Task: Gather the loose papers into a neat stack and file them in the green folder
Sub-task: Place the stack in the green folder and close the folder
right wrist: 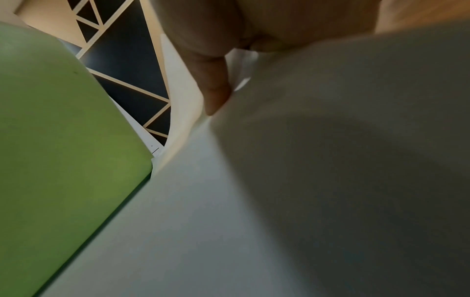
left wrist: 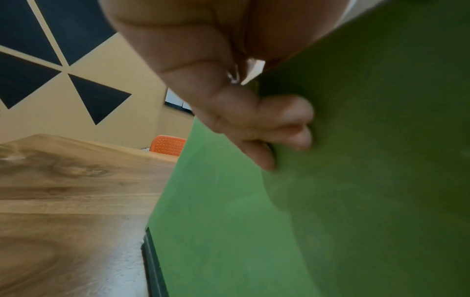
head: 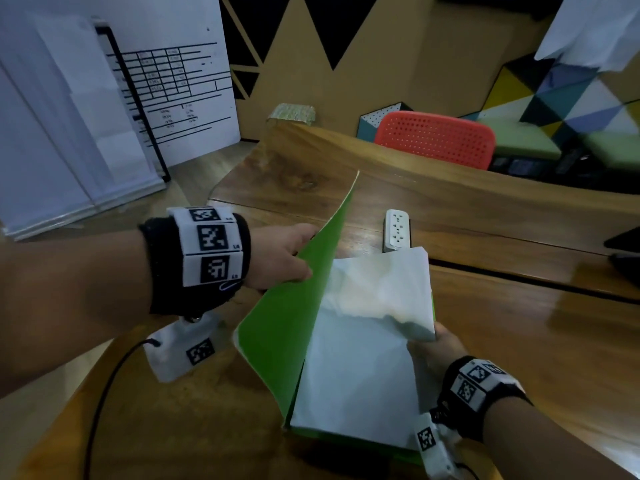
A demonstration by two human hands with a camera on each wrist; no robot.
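The green folder (head: 284, 327) lies open on the wooden table (head: 519, 341). My left hand (head: 287, 254) grips its front cover and holds it raised at a slant; in the left wrist view the fingers (left wrist: 282, 124) curl round the cover (left wrist: 330, 201). A stack of white papers (head: 360, 375) lies on the folder's back half. My right hand (head: 440, 348) holds the stack's right edge, where the top sheets bulge upward (head: 384, 289). In the right wrist view one finger (right wrist: 216, 88) presses along the white paper (right wrist: 229, 221), with the green cover (right wrist: 63, 140) at the left.
A white power strip (head: 397, 229) lies on the table just beyond the papers. A red perforated chair (head: 436, 138) stands behind the table. A white board with a printed table (head: 173, 81) leans at the far left. A dark object (head: 625, 251) sits at the right edge.
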